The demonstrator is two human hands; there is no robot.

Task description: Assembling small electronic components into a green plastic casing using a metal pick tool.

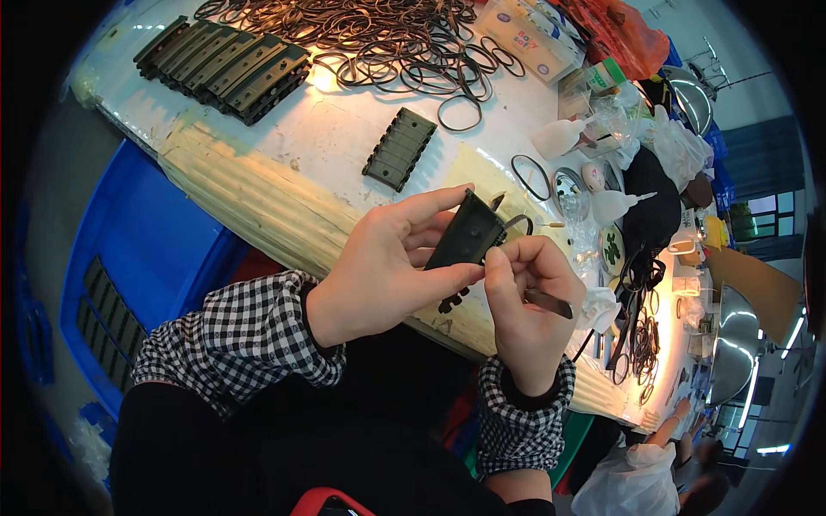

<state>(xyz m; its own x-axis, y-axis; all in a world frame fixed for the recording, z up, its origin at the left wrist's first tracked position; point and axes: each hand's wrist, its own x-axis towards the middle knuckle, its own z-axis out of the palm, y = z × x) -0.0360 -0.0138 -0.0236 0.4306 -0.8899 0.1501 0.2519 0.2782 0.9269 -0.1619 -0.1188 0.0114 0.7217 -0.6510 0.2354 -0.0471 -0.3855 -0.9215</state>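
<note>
My left hand (379,258) is closed around a dark green ribbed plastic piece (465,232), tilted with its smooth side up. It resembles the flat segmented piece (401,148) lying on the table beyond. My right hand (533,297) pinches at the right edge of the held piece. From its fingers a black rubber ring (521,221) loops up beside that edge. A flat, dark metal tool (551,304) is also tucked in my right hand, its end jutting out past the palm. What lies between the fingertips is partly hidden.
Stacked green segmented pieces (225,64) sit at the far left, beside a heap of black rubber rings (396,34). White squeeze bottles (559,138) and plastic bags crowd the right. A blue bin (142,206) stands below the padded table edge (249,185). Another person's arm (671,427) shows lower right.
</note>
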